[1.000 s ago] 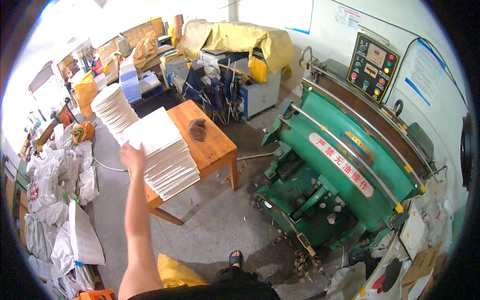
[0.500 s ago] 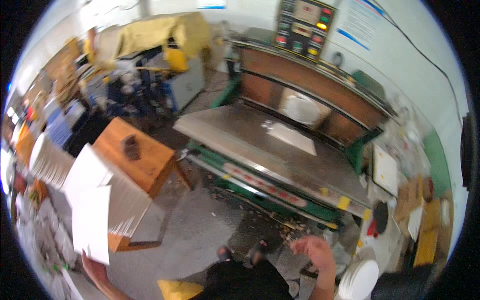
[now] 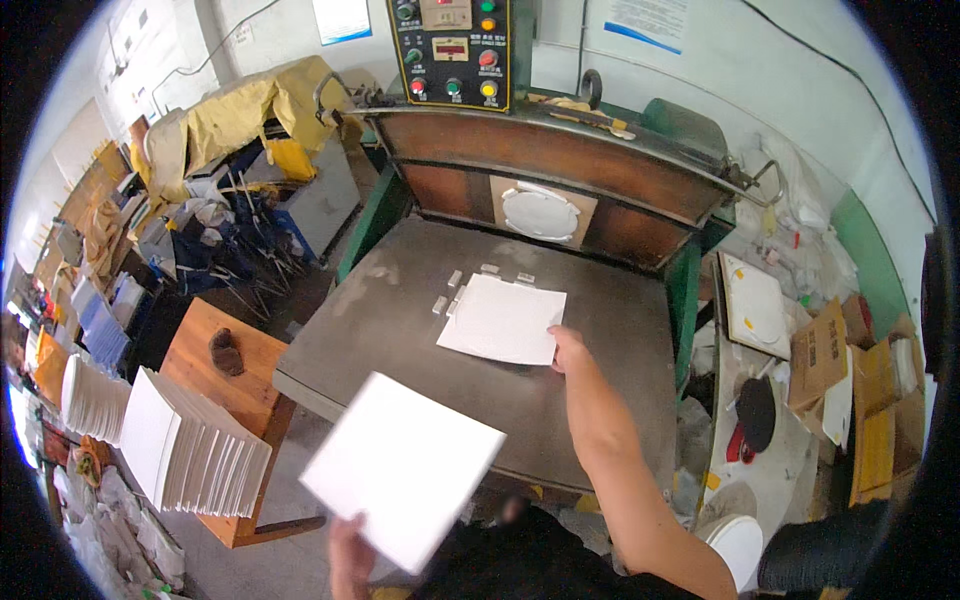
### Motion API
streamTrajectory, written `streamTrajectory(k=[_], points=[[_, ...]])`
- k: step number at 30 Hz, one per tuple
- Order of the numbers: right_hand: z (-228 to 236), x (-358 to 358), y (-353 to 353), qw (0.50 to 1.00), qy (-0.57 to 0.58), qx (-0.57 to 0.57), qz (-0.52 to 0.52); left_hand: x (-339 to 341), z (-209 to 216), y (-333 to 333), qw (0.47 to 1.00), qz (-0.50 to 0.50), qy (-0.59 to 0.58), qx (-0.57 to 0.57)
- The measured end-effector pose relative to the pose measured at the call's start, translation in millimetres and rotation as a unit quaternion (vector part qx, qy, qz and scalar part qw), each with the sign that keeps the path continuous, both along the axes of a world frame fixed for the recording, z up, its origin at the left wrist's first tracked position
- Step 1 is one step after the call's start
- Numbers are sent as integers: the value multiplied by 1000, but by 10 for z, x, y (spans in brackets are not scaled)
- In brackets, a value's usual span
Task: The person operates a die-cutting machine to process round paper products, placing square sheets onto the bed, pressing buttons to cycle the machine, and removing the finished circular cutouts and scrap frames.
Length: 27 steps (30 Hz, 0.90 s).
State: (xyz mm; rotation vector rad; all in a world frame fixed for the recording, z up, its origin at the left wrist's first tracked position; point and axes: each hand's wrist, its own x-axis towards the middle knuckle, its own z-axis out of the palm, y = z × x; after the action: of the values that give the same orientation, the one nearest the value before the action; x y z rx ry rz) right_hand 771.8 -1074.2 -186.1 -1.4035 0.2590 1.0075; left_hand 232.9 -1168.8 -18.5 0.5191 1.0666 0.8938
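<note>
My left hand (image 3: 350,552) is closed on the near edge of a blank white square sheet (image 3: 405,470), held tilted in front of the press bed. Stretched out over the bed, my right hand (image 3: 567,348) pinches the right edge of a second white sheet (image 3: 500,322). This sheet lies on the grey metal press bed (image 3: 370,320), slightly bowed, its far left corner beside several small light blocks (image 3: 440,305). Behind it, on the raised brown platen (image 3: 440,150), a board carries a round white die-like piece (image 3: 540,213).
On the left, a wooden table (image 3: 265,385) bears a stack of white sheets (image 3: 200,450) and a dark lump (image 3: 226,352). White round pieces (image 3: 738,548) stand at lower right. A control panel (image 3: 450,50) sits above the press; cardboard boxes (image 3: 825,350) stand right.
The view has turned toward the press. My left hand has brought its sheet from the stack to the bed's front. My right hand, empty before, now grips the sheet on the bed.
</note>
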Motion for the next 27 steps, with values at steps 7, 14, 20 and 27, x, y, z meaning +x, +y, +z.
streamTrajectory(k=[7, 14, 20, 27], points=[[53, 888, -326, 977, 108, 159, 94, 1503, -592, 223, 965, -239, -48, -94], [1302, 439, -2464, 981, -101, 165, 21, 3253, -1290, 1121, 960, -218, -123, -124], [805, -217, -4374, 987, -156, -3, -28, 3629, -1617, 1732, 958, -170, -142, -184], [1287, -1530, -4596, 810, -289, -491, 136, 3799, -1192, 1142, 783, -287, 379, 402]])
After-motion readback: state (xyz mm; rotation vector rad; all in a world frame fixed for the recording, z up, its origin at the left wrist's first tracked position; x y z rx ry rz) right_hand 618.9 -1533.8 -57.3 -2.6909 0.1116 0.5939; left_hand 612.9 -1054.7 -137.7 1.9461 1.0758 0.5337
